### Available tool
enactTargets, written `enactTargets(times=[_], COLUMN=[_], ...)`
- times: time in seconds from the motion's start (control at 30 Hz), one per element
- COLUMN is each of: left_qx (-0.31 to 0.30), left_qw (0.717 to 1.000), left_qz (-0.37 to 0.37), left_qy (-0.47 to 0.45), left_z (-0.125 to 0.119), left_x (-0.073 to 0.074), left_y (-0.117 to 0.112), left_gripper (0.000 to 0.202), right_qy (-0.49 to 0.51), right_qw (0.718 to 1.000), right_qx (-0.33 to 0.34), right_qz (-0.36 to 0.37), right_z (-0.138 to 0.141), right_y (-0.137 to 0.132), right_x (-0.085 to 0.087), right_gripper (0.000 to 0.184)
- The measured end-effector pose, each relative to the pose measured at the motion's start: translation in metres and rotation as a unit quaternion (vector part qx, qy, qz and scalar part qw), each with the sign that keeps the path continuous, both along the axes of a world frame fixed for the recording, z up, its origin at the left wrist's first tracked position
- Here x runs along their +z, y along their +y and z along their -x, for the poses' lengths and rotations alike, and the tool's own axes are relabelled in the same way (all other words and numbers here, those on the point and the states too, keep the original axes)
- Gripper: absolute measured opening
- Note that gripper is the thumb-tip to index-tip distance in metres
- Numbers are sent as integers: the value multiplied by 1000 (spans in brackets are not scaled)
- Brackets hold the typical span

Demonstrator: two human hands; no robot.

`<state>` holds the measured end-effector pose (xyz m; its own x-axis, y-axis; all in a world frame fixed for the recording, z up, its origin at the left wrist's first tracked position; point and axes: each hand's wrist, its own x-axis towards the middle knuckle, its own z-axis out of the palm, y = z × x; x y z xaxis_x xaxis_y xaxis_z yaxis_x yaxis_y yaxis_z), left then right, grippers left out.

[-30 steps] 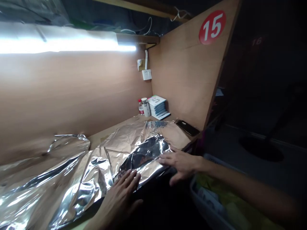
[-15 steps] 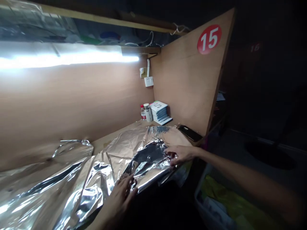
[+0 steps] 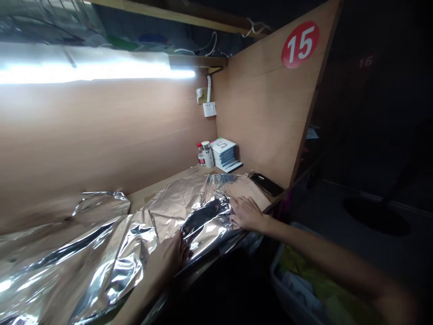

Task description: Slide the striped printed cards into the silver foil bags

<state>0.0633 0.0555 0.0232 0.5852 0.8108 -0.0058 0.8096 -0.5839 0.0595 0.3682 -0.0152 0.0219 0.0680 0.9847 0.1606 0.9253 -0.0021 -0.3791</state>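
A large, wrinkled sheet of shiny silver foil-like film (image 3: 176,194) spreads over the tabletop and reflects the lamp light. At its front edge, my left hand (image 3: 169,250) is closed on the film, with the fingertips partly hidden. My right hand (image 3: 247,213) lies on the film farther right, its fingers stretched out and resting on the surface. Between both hands the film shows a dark, creased reflection.
Toward the back corner stand a red-capped bottle (image 3: 200,155), a flask (image 3: 207,155) and a stack of booklets (image 3: 224,152). A black phone (image 3: 267,184) lies by the partition (image 3: 260,117). Below right is a bin (image 3: 280,280) with yellow-green material. A bright tube lamp (image 3: 101,72) hangs above.
My right hand has shifted slightly left and flattened onto the film. My left hand has moved a little up and left, its fingers more curled in. The view has tilted slightly down.
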Motion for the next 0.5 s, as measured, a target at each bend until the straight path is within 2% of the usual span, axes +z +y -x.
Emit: enactTargets(times=[0.07,0.13,0.2,0.27,0.33,0.4,0.5], left_qx=[-31,-72,-113,-132,-120,-109,-103], left_qw=[994,984,984,986,988,990,992], left_qz=[-104,-161,-138,-95,-89,-90,-76], left_qy=[28,22,-15,-44,-42,-20,-5], left_z=[-8,-15,-18,-17,-14,-11,-13], left_x=[-4,-11,-23,-40,-56,-67,-69], left_y=[-3,-5,-7,-9,-12,-16,-20], left_gripper=[37,37,34,41,51,59,69], right_qy=[-68,-127,-144,-138,-133,-132,-130], right_qw=[994,975,964,968,973,975,973], right_qx=[37,125,191,199,183,178,189], right_qz=[-77,-131,-119,-70,-40,-30,-7], right_z=[23,44,61,72,75,69,43], right_y=[-7,-12,-15,-16,-15,-14,-13], right_x=[-1,-8,-20,-34,-45,-49,-47], right_gripper=[44,52,62,68,70,73,86])
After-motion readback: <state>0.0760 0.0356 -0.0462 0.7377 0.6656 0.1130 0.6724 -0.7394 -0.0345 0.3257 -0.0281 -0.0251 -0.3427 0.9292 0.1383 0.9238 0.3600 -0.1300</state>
